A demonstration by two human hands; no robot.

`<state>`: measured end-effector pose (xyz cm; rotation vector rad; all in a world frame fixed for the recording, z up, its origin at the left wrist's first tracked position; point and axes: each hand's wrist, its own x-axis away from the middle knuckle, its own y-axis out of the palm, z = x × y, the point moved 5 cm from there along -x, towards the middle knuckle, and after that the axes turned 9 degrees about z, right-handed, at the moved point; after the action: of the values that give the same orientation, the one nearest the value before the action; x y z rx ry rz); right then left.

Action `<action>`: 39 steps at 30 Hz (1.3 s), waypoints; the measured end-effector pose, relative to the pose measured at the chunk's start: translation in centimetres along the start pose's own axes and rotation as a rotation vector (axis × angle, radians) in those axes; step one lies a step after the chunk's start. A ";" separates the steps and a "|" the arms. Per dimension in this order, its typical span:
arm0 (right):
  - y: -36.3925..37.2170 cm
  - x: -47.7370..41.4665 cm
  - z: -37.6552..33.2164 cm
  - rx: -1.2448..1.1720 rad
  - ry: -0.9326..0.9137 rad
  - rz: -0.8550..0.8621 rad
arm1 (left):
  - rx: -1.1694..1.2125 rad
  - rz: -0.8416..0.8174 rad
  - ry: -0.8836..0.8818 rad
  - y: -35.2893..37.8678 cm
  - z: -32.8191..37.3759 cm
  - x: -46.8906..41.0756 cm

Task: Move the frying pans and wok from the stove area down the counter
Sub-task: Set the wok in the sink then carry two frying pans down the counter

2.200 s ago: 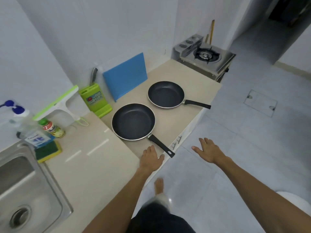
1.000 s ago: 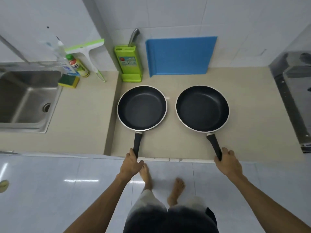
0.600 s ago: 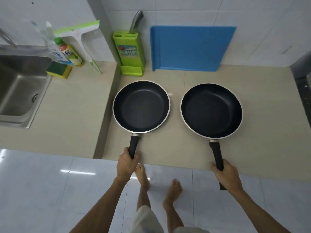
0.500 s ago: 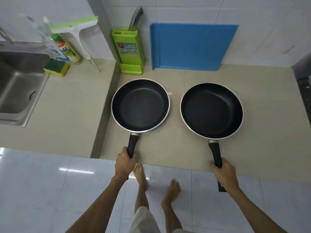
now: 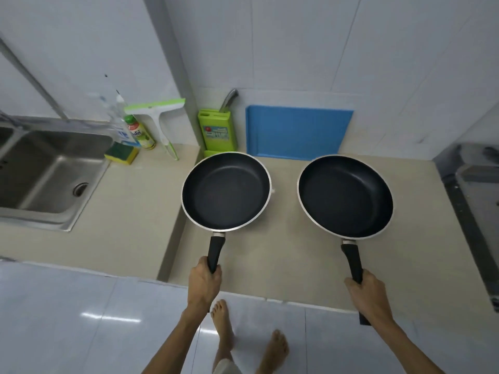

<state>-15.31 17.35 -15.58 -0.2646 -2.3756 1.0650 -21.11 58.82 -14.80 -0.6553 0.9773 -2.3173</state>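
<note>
Two black non-stick frying pans with silver rims hang side by side over the beige counter (image 5: pixel 283 252). My left hand (image 5: pixel 204 282) is wrapped around the black handle of the left frying pan (image 5: pixel 226 190), which overlaps the base of the green knife block. My right hand (image 5: pixel 368 295) grips the handle of the right frying pan (image 5: pixel 345 196), and the handle's end sticks out below my wrist. Both pans look raised off the surface. No wok is in view.
A blue cutting board (image 5: pixel 298 132) and a green knife block (image 5: pixel 216 130) lean on the tiled wall. To the left are a squeegee (image 5: pixel 159 114), bottles (image 5: pixel 137 132), a sponge (image 5: pixel 121 155) and a steel sink (image 5: pixel 40 174). The stove's edge (image 5: pixel 475 184) is at far right. My bare feet stand below.
Both hands have closed on the pan handles and lifted the pans; the left pan now covers the knife block's base. The camera has pulled back and shows more wall.
</note>
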 end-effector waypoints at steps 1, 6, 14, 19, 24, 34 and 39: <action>-0.6 0.2 -1.0 0.005 -0.021 -0.003 | 0.024 0.018 0.003 -1.0 0.6 0.3; -3.2 1.2 -8.7 0.016 -0.186 -0.014 | 0.055 0.163 0.019 -8.5 3.4 0.6; -0.1 4.2 -22.2 0.117 -0.486 -0.089 | 0.045 0.372 -0.012 -21.6 0.0 -2.1; 4.3 8.8 -30.1 0.171 -0.646 -0.115 | 0.064 0.459 -0.135 -29.5 -5.6 -2.9; 10.4 14.6 -38.7 0.233 -0.806 -0.139 | 0.133 0.517 -0.264 -38.2 -13.0 -3.3; 27.8 29.9 -53.9 0.267 -0.979 -0.241 | 0.156 0.601 -0.451 -55.3 -29.7 -6.0; 35.3 36.6 -59.1 0.247 -1.058 -0.284 | 0.135 0.628 -0.518 -61.0 -36.3 -8.1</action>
<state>-16.02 92.56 5.01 0.9190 -2.9359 1.5721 -54.69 118.09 6.84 -0.7160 0.6505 -1.5391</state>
